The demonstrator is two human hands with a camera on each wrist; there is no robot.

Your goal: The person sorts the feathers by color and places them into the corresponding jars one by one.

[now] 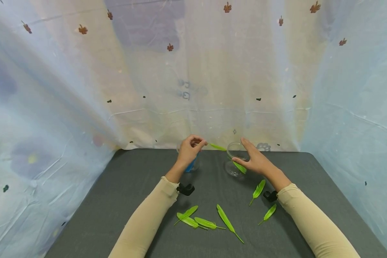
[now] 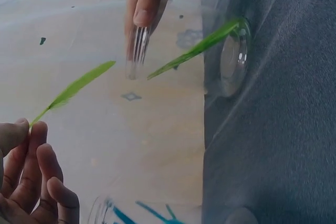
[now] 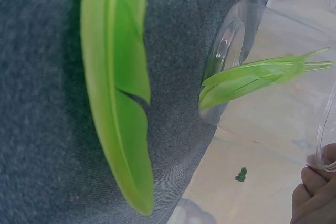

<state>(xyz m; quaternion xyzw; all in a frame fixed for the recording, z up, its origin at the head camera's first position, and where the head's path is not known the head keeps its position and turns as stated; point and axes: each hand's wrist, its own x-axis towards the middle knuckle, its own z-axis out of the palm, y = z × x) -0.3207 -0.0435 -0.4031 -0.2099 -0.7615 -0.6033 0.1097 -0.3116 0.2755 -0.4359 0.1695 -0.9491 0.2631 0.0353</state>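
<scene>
Thumb and forefinger of the left hand [image 1: 189,152] pinch a green feather [image 1: 218,147] by its quill. The vane points right, toward the rim of a clear jar [image 1: 233,171]. The right hand [image 1: 258,162] holds that jar near its rim, with the thumb on the near side. Inside it, green feathers [image 3: 252,81] lean with their quills upward; the left wrist view also shows them slanting through the clear wall. Behind the left hand, partly hidden by it, stands a second clear jar [image 1: 197,165] with blue feathers [image 1: 190,166] in it.
Several loose green feathers [image 1: 225,217] lie on the dark grey table [image 1: 122,200], some overlapping near the front and others, such as one feather [image 1: 258,189], below the right wrist. A patterned curtain [image 1: 213,71] hangs behind the table and along both sides.
</scene>
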